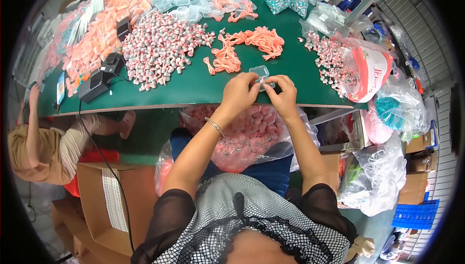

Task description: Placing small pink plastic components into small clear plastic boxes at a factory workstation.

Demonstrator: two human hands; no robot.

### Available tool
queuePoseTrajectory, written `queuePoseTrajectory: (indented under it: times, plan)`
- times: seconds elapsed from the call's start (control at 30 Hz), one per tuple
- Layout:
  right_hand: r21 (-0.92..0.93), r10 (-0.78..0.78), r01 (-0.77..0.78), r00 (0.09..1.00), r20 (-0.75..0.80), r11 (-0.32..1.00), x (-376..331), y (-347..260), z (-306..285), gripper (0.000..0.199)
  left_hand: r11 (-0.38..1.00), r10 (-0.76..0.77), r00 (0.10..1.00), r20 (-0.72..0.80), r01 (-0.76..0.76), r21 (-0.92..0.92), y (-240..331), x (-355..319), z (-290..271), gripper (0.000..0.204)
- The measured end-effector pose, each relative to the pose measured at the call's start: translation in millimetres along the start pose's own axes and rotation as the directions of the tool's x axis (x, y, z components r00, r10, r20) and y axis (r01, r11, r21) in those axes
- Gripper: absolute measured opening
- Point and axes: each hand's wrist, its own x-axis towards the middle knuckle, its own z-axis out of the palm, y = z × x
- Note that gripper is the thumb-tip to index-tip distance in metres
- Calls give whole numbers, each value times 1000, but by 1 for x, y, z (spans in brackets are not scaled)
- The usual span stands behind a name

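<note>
Both hands are pinching a small clear plastic case [261,76] above the green worktop [193,85] edge; left hand [240,94] and right hand [282,94] are flanking it equally, each grip closed on it.

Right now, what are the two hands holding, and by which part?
Both the left hand and right hand pinch a small clear plastic case at its lower edge.

Bare green table [295,65] open ahead of both hands; orange cord pile [244,46] blocks beyond; earplug heaps [160,46] left; bag [368,68] right.
</note>
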Motion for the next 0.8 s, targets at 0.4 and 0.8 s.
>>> queuePoseTrajectory:
  times: [0.4, 0.8]
  plan:
    - [-416, -109, 24, 977, -181, 909, 37, 77, -64, 7, 931, -173, 985, -15, 158, -330, -2, 5, 3, 16]
    - [-953, 405, -182, 912, -71, 242, 83, 149, -92, 15, 973, -50, 994, -96, 26, -229, -8, 0, 8, 13]
